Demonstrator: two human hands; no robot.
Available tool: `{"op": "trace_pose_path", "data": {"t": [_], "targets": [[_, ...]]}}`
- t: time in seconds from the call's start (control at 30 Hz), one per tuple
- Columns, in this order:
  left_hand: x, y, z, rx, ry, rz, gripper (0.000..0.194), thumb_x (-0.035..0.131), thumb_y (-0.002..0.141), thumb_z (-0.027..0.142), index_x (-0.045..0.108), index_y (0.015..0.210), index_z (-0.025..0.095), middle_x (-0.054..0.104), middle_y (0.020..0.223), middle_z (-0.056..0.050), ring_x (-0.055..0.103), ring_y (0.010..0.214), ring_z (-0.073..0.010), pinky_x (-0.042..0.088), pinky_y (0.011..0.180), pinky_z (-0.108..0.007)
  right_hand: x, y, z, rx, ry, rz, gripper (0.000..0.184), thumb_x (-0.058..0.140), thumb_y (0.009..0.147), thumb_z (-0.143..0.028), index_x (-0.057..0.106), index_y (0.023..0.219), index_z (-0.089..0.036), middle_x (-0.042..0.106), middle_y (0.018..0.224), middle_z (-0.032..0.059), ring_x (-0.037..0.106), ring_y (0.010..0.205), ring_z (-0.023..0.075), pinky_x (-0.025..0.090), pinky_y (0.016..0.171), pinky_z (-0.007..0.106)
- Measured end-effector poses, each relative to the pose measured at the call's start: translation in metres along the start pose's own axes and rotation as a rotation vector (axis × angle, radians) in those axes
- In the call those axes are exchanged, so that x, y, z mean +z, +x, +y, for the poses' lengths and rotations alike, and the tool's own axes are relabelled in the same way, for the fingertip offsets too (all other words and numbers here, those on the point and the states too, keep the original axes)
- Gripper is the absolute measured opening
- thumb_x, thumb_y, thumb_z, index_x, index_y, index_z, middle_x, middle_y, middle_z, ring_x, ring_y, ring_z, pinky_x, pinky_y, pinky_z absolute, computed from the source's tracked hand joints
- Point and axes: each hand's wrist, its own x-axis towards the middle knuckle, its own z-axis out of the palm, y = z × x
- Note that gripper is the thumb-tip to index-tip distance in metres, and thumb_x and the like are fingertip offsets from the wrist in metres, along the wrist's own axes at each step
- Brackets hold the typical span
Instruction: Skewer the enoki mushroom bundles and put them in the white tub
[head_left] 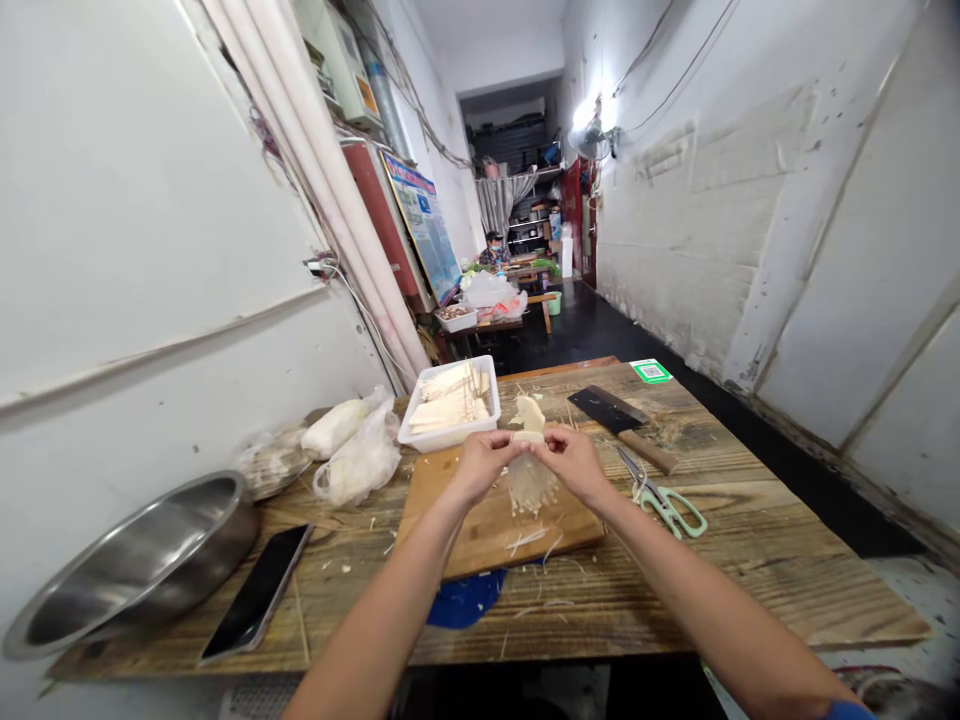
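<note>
Between my two hands is a bunch of enoki mushrooms (531, 488), its small caps fanning downward over the wooden cutting board (435, 515). A pale strip (528, 437), which looks like tofu skin, runs across the bunch, and a pale piece rises above it. My left hand (482, 462) is closed, thumb and fingers pinching the strip's left end. From the other side, my right hand (574, 460) pinches the right end in the same way. Loose thin white strands (526, 541) lie on the board below.
A white tray (405, 438) of pale rolls and sticks stands behind the board. Right of it lie a cleaver (600, 408) and green-handled scissors (664, 505). On the left are plastic bags (360, 460), a phone (259, 590) and a steel basin (142, 560). A person (493, 252) sits farther back.
</note>
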Motion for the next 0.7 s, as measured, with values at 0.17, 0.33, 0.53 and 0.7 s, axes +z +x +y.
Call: {"op": "trace_pose_path", "data": {"t": [0.17,0.33,0.53,0.7], "targets": [[0.008,-0.006,0.000,0.017,0.079,0.127,0.036,0.064,0.070,0.043,0.074,0.085,0.011,0.069,0.069,-0.003,0.057,0.062,-0.0172,0.042,0.059,-0.026,0.007,-0.001,-0.001,0.044,-0.043,0.030,0.025,0.058,0.070,-0.035,0.054,0.051,-0.018,0.043,0.051,-0.0029,0.040,0.053,0.0118,0.029,0.050,0.024],[0.014,-0.010,0.001,0.040,0.194,0.245,0.028,0.061,0.072,0.038,0.074,0.075,0.013,0.064,0.059,0.002,0.053,0.058,-0.0157,0.036,0.054,-0.023,0.014,0.000,-0.001,0.095,-0.058,0.052,0.026,0.056,0.067,-0.034,0.048,0.047,-0.018,0.039,0.049,-0.0039,0.036,0.051,0.0108,0.027,0.049,0.024],[0.006,-0.013,-0.004,0.049,0.191,0.264,0.027,0.063,0.071,0.038,0.072,0.070,0.013,0.063,0.057,0.003,0.054,0.057,-0.0154,0.038,0.054,-0.022,0.009,0.010,0.001,0.138,-0.044,0.079,0.017,0.056,0.064,-0.030,0.056,0.053,-0.017,0.045,0.049,-0.0042,0.040,0.051,0.0112,0.028,0.048,0.023],[-0.022,-0.019,-0.008,0.086,0.099,0.411,0.032,0.061,0.074,0.041,0.072,0.082,0.012,0.070,0.073,-0.002,0.060,0.069,-0.0179,0.046,0.066,-0.026,-0.002,0.023,0.006,0.141,-0.023,0.133,0.014,0.059,0.069,-0.027,0.057,0.060,-0.016,0.049,0.052,-0.0049,0.043,0.050,0.0101,0.032,0.052,0.024]]}}
